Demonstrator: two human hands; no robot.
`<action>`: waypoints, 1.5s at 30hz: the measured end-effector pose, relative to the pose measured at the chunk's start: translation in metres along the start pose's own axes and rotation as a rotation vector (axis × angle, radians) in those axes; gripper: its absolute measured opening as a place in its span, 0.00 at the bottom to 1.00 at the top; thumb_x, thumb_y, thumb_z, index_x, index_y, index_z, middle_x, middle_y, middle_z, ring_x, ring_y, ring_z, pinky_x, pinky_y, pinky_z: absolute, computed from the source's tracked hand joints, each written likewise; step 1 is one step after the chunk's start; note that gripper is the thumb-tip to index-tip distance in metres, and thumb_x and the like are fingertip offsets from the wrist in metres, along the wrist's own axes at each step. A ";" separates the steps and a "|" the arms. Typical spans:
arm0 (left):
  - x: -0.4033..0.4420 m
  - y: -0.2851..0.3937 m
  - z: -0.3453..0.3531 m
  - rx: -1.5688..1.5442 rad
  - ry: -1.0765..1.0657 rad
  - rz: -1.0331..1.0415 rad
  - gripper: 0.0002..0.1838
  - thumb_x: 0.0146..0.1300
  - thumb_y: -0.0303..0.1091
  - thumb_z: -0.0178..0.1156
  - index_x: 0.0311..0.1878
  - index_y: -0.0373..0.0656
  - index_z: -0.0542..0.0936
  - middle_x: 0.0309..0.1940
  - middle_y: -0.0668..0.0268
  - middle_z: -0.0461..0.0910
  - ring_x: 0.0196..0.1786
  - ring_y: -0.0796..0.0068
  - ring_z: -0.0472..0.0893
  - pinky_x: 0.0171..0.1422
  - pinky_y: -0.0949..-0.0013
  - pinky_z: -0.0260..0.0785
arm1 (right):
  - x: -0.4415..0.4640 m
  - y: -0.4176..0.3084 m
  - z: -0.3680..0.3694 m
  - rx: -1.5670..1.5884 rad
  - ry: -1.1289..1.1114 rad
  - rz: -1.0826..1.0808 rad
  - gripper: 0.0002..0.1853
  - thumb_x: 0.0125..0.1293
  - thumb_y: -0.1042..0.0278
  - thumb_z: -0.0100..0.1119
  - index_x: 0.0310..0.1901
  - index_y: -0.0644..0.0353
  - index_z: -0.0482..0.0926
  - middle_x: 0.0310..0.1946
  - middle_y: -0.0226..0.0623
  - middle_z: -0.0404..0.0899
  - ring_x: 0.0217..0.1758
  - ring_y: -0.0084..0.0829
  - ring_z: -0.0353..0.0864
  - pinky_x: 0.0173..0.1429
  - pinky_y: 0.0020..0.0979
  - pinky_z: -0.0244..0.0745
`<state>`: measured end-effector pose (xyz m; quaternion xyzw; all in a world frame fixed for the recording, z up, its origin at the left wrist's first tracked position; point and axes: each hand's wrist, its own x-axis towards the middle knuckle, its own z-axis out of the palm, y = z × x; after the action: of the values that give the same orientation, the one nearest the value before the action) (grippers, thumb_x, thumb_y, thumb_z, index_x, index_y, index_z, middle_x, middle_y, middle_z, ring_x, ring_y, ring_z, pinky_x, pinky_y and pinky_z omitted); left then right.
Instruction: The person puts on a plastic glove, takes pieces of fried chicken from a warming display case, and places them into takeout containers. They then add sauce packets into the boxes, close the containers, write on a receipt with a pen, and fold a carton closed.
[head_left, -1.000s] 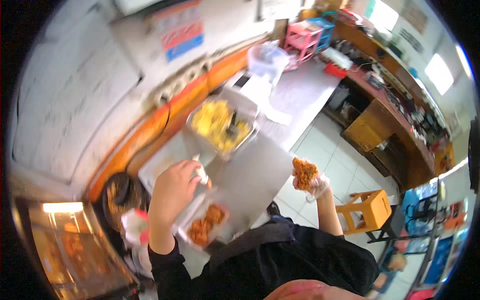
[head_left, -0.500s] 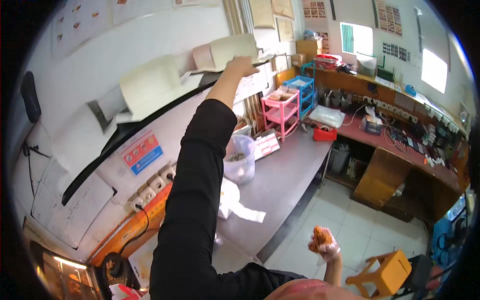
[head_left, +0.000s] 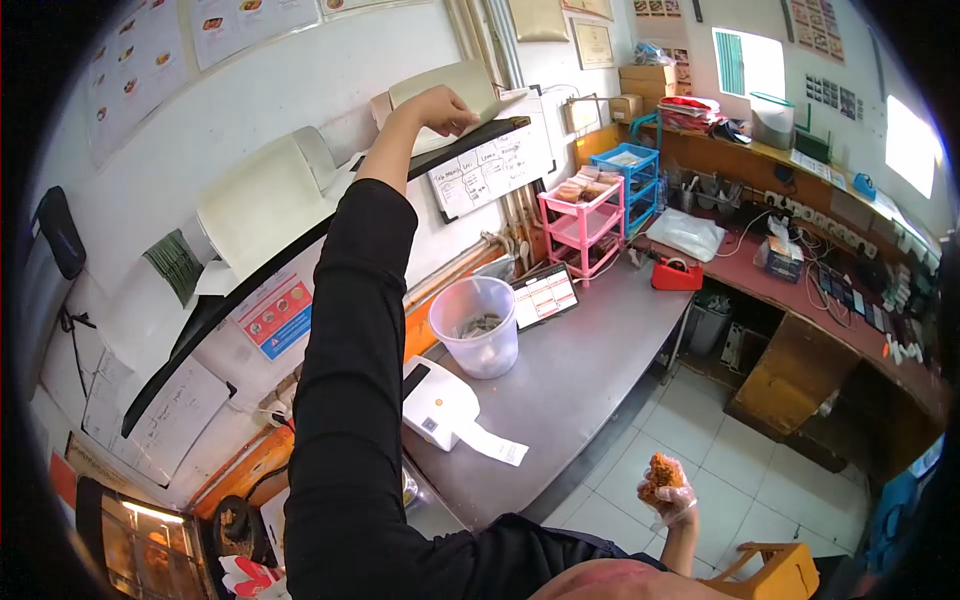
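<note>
My left hand (head_left: 437,109), bare below a black sleeve, reaches up to a black-edged wall shelf. Its fingers are bent and closed at the edge of cream-coloured paper (head_left: 450,80), which curls up behind the hand. Low on the right, my right hand (head_left: 680,497) wears a clear plastic glove. A piece of fried chicken (head_left: 661,478), brown and crumbly, is wrapped in its fingers above the tiled floor. Farther left on the shelf (head_left: 270,265) lies another curled cream sheet (head_left: 262,195) beside a dark green stack (head_left: 174,266).
On the metal table (head_left: 590,340) stand a label printer (head_left: 438,405) with a paper strip out, a translucent bucket (head_left: 480,350) and a tablet (head_left: 546,297). A pink rack (head_left: 582,228) is behind them. A yellow stool (head_left: 780,575) stands lower right, a lit glass cabinet (head_left: 140,545) lower left.
The view has shifted, bringing more of the table into sight. My left hand has moved from an outstretched blur to bent fingers at the paper. My right hand still holds the fried chicken.
</note>
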<state>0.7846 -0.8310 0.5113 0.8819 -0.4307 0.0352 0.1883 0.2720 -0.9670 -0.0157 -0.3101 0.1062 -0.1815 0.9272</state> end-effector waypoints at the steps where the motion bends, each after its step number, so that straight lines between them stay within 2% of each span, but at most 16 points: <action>1: -0.001 0.001 -0.001 0.029 -0.017 -0.001 0.19 0.60 0.48 0.64 0.40 0.39 0.85 0.31 0.63 0.84 0.36 0.76 0.83 0.39 0.71 0.78 | 0.004 0.000 -0.002 0.013 -0.040 0.051 0.35 0.36 0.77 0.68 0.52 0.55 0.70 0.41 0.40 0.75 0.41 0.43 0.79 0.42 0.46 0.79; 4: 0.005 -0.001 -0.002 0.054 -0.052 0.005 0.20 0.57 0.50 0.66 0.37 0.40 0.85 0.31 0.64 0.84 0.35 0.77 0.83 0.39 0.72 0.77 | 0.019 0.010 0.002 0.046 -0.033 0.103 0.35 0.37 0.77 0.68 0.53 0.56 0.69 0.40 0.41 0.75 0.38 0.45 0.81 0.42 0.46 0.80; 7: 0.014 -0.005 -0.004 0.049 -0.083 0.017 0.15 0.59 0.41 0.63 0.42 0.39 0.81 0.29 0.60 0.83 0.34 0.71 0.83 0.39 0.67 0.77 | 0.032 0.018 0.008 0.033 -0.056 0.130 0.35 0.37 0.77 0.68 0.54 0.57 0.69 0.40 0.41 0.74 0.39 0.44 0.80 0.44 0.46 0.80; 10: -0.001 0.028 0.015 0.421 0.202 0.167 0.16 0.57 0.30 0.57 0.49 0.40 0.72 0.29 0.52 0.82 0.34 0.58 0.83 0.40 0.59 0.75 | 0.044 0.018 0.018 0.013 -0.078 0.170 0.35 0.38 0.77 0.68 0.54 0.57 0.69 0.40 0.40 0.74 0.39 0.43 0.80 0.45 0.46 0.80; 11: -0.007 0.034 0.030 0.563 0.335 0.292 0.23 0.53 0.24 0.51 0.55 0.44 0.64 0.32 0.47 0.81 0.37 0.48 0.81 0.43 0.53 0.72 | 0.048 0.019 0.020 0.006 -0.087 0.181 0.35 0.38 0.77 0.68 0.54 0.57 0.69 0.40 0.40 0.74 0.40 0.42 0.80 0.45 0.46 0.80; 14: 0.001 0.025 0.036 0.568 0.433 0.399 0.17 0.56 0.28 0.50 0.51 0.45 0.70 0.38 0.49 0.81 0.42 0.47 0.80 0.47 0.54 0.71 | 0.056 0.022 0.020 -0.007 -0.097 0.173 0.34 0.39 0.77 0.68 0.53 0.57 0.69 0.40 0.40 0.74 0.39 0.42 0.80 0.46 0.45 0.79; 15: 0.003 0.019 0.033 0.725 0.341 0.265 0.13 0.58 0.31 0.49 0.46 0.46 0.75 0.42 0.50 0.80 0.46 0.48 0.79 0.48 0.55 0.70 | 0.058 0.022 0.021 -0.019 -0.105 0.180 0.34 0.39 0.77 0.68 0.53 0.57 0.69 0.40 0.40 0.74 0.39 0.42 0.80 0.47 0.45 0.79; 17: 0.004 0.014 0.039 0.617 0.317 0.179 0.14 0.59 0.40 0.53 0.44 0.45 0.78 0.42 0.51 0.81 0.46 0.50 0.79 0.49 0.57 0.70 | 0.060 0.019 0.023 -0.043 -0.116 0.191 0.33 0.40 0.77 0.68 0.53 0.57 0.69 0.40 0.40 0.74 0.39 0.42 0.80 0.47 0.45 0.79; 24: 0.011 0.006 0.026 0.398 0.093 0.074 0.39 0.46 0.72 0.62 0.42 0.41 0.81 0.31 0.59 0.81 0.39 0.65 0.80 0.43 0.64 0.73 | 0.058 0.021 0.019 -0.018 -0.073 0.187 0.34 0.38 0.76 0.69 0.53 0.58 0.69 0.40 0.39 0.74 0.39 0.43 0.80 0.45 0.44 0.79; 25: 0.015 0.003 0.023 0.349 0.054 0.033 0.37 0.46 0.71 0.62 0.39 0.42 0.83 0.27 0.61 0.79 0.33 0.69 0.80 0.34 0.65 0.73 | 0.057 0.023 0.018 -0.008 -0.069 0.186 0.34 0.38 0.76 0.69 0.53 0.58 0.69 0.40 0.39 0.75 0.39 0.43 0.81 0.45 0.45 0.79; 28: 0.016 0.006 0.019 0.315 0.002 -0.008 0.31 0.55 0.65 0.59 0.43 0.43 0.80 0.25 0.61 0.77 0.29 0.73 0.79 0.31 0.66 0.72 | 0.054 0.027 0.011 0.011 -0.061 0.175 0.34 0.38 0.76 0.69 0.52 0.58 0.69 0.39 0.40 0.75 0.39 0.43 0.81 0.44 0.45 0.79; 31: 0.027 -0.007 0.020 0.137 0.137 0.035 0.20 0.65 0.50 0.54 0.48 0.43 0.77 0.26 0.55 0.79 0.29 0.65 0.81 0.32 0.61 0.72 | 0.049 0.027 0.011 0.024 -0.050 0.184 0.34 0.38 0.76 0.70 0.52 0.58 0.69 0.39 0.40 0.75 0.39 0.44 0.81 0.44 0.45 0.79; 34: 0.022 0.005 0.035 0.631 0.318 0.246 0.15 0.64 0.36 0.51 0.52 0.42 0.72 0.29 0.47 0.80 0.31 0.52 0.81 0.37 0.56 0.73 | 0.046 0.029 0.005 0.010 -0.052 0.189 0.34 0.39 0.77 0.70 0.52 0.58 0.69 0.39 0.39 0.75 0.39 0.42 0.80 0.45 0.45 0.79; 37: 0.008 0.011 0.044 0.562 0.416 0.459 0.14 0.56 0.31 0.53 0.45 0.39 0.78 0.31 0.45 0.80 0.33 0.45 0.80 0.43 0.54 0.72 | 0.046 0.034 -0.002 0.025 -0.038 0.167 0.34 0.39 0.78 0.69 0.52 0.58 0.69 0.39 0.38 0.75 0.41 0.40 0.79 0.47 0.45 0.79; 40: 0.016 0.015 0.038 0.755 0.179 0.063 0.15 0.56 0.30 0.51 0.43 0.39 0.82 0.35 0.50 0.82 0.39 0.49 0.82 0.47 0.55 0.74 | 0.044 0.032 -0.002 0.017 -0.021 0.170 0.33 0.39 0.79 0.69 0.52 0.58 0.69 0.39 0.38 0.74 0.42 0.38 0.78 0.48 0.46 0.79; 45: 0.006 0.015 0.030 0.760 0.377 0.154 0.09 0.50 0.34 0.57 0.28 0.42 0.84 0.31 0.53 0.82 0.36 0.53 0.82 0.44 0.58 0.74 | 0.040 0.034 -0.008 0.026 -0.016 0.154 0.33 0.39 0.79 0.69 0.52 0.58 0.69 0.39 0.37 0.74 0.42 0.38 0.78 0.48 0.46 0.79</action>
<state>0.7735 -0.8547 0.4890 0.8320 -0.4096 0.3659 -0.0778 0.3148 -0.9623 -0.0463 -0.2905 0.1201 -0.1087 0.9431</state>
